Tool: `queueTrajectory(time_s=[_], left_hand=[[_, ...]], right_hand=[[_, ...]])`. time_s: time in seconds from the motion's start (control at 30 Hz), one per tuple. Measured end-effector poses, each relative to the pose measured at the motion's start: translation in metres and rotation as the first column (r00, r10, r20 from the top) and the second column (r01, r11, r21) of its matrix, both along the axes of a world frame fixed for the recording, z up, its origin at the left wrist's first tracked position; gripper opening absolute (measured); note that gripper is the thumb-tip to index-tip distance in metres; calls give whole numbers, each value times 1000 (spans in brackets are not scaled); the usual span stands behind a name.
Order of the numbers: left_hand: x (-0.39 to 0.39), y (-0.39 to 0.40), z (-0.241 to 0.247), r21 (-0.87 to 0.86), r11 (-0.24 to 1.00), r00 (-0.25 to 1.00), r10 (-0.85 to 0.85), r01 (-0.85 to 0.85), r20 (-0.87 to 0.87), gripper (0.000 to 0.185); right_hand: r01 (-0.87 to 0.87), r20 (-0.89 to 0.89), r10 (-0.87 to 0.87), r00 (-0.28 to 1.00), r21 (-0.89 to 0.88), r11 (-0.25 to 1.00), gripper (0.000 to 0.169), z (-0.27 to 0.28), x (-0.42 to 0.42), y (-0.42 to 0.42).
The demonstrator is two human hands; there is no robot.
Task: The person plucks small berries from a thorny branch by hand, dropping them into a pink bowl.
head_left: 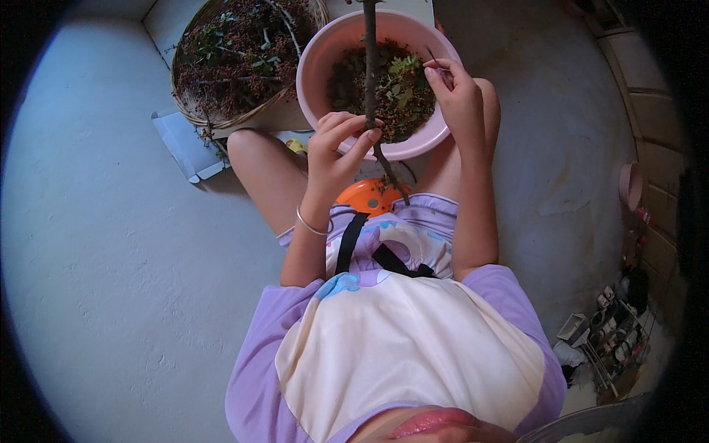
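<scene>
My left hand (340, 141) pinches a thorny, bare woody branch (370, 66) between thumb and fingers. The branch stands lengthwise before me, its upper end cut off by the picture's edge and its lower end between my thighs. My right hand (457, 94), over the right rim of a pink plastic basin (314, 72), grips a thin dark pointed object (432, 53); most of it is hidden by the fingers, so its kind is unclear. Inside the basin lie small reddish-brown peppercorn-like berries (407, 124) and green leaves (406, 83).
Left of the basin, a round wicker basket (243, 119) holds cut branches with reddish berry clusters (238, 72). A white box flap (188, 147) sticks out below it. An orange plastic seat (368, 196) shows between my legs. At lower right stands a rack with shoes (612, 332).
</scene>
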State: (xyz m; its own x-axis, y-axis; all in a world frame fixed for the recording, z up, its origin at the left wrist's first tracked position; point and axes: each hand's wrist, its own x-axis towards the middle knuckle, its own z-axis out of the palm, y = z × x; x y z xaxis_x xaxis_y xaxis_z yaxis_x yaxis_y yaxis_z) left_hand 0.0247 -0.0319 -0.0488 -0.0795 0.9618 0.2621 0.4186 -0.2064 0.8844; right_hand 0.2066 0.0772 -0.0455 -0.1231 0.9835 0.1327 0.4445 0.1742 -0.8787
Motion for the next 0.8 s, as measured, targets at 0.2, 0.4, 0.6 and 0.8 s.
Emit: queueTrajectory(time_s=[0.2,0.4,0.6,0.8], left_hand=[[1,1,1,-25,999,999,-22,23,36,15],[2,2,2,-41,999,993,-8,13,121,16],[-6,-1,2,-92,995,951,-16,46,308,15],[-10,-2,8,-84,993,923,-45,84,383,15]], right_hand=[[-198,-244,176,954,-69,978,26,-13,-1,1],[-227,-272,195,942,-93,969,23,-19,0,3],[-150,-125,139,982,-84,985,20,-3,10,3],[86,172,-98,980,80,993,20,-13,25,14]])
